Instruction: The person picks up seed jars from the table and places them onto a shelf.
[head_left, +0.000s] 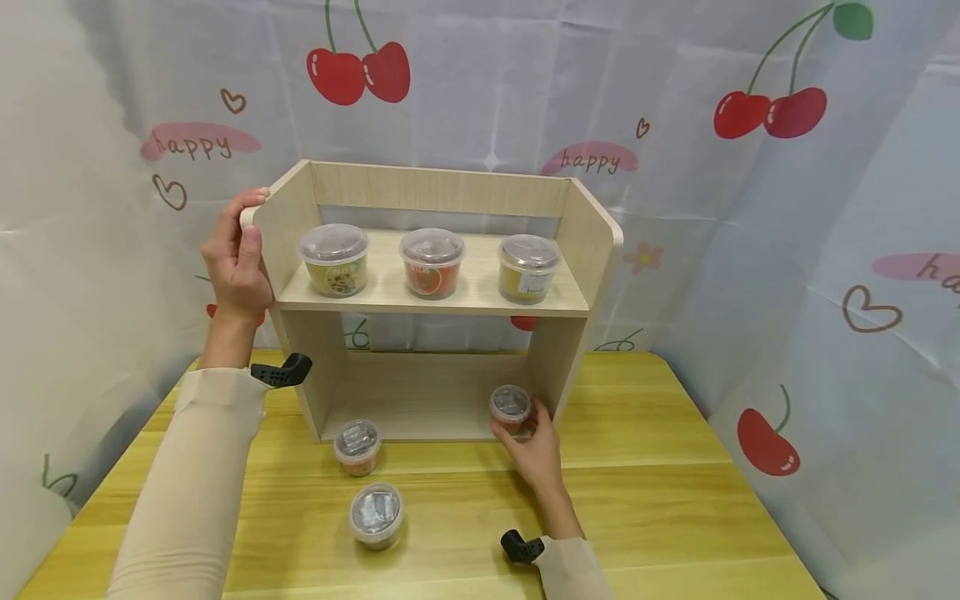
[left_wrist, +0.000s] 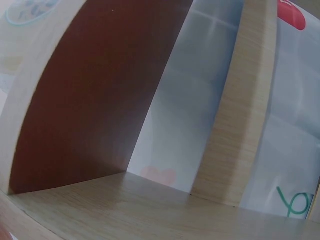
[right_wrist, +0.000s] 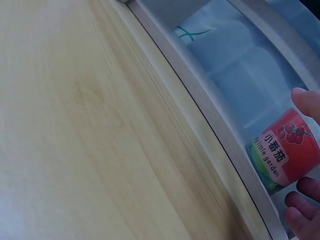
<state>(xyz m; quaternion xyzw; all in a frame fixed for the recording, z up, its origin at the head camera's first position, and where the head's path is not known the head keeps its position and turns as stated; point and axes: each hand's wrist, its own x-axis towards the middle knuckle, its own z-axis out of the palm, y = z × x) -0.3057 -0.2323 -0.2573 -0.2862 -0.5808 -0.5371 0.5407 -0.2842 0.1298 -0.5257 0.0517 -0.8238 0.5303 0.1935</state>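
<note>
My left hand (head_left: pixel 238 254) grips the upper front edge of the left side panel of a pale wooden two-tier shelf (head_left: pixel 442 310). In the left wrist view that hand is hardly seen; mostly the shelf boards show. At the lower tier's right front, my right hand (head_left: pixel 536 446) holds a small lidded plastic cup (head_left: pixel 511 406) between thumb and fingers. Its red label with printed tomatoes faces the right wrist view, where the cup (right_wrist: pixel 287 150) sits just inside the front edge. Two similar lidded cups, one nearer the shelf (head_left: pixel 357 448) and one nearer me (head_left: pixel 377 517), stand on the table.
Three lidded cups line the upper tier: a yellow-green one (head_left: pixel 335 260) at left, a red one (head_left: pixel 432 263) in the middle, another yellow-green one (head_left: pixel 528 268) at right. The shelf stands on a yellow wood-grain table (head_left: pixel 645 500). A cherry-print curtain (head_left: pixel 480 92) hangs behind and beside it.
</note>
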